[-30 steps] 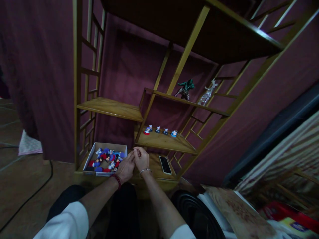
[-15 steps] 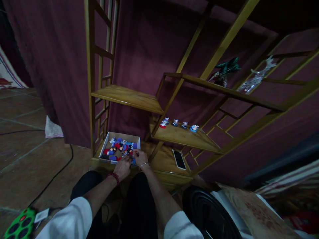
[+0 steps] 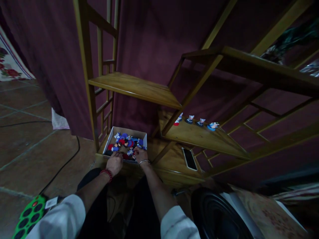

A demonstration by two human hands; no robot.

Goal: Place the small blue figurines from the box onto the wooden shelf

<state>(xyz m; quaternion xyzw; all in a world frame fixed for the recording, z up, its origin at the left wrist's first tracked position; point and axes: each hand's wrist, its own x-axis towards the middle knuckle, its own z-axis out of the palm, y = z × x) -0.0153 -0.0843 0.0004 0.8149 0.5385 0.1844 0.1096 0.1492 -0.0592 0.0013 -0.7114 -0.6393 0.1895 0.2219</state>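
Note:
A shallow cardboard box (image 3: 145,136) with pale walls stands on the bottom shelf. Inside lie several small figurines (image 3: 126,142) in blue, red, white and purple. My left hand (image 3: 115,162) reaches over the near left part of the box, fingers curled down among the figurines; whatever they grip is hidden. At the near right corner, my right hand (image 3: 141,155) has thumb and fingers pinched against a small blue-and-white figurine (image 3: 131,152). Dim light and the fingers hide its details. The two hands are apart.
Several figurines on round bases (image 3: 201,122) stand on the right middle shelf (image 3: 184,132). A phone (image 3: 189,158) lies on the bottom shelf. Wooden posts (image 3: 86,66) frame the left side. A black round object (image 3: 211,209) and a green device (image 3: 31,215) are on the floor.
My hands were close together at the box's near right edge; the left has moved away leftward over the box. The view has shifted, moving the right-hand shelves further right.

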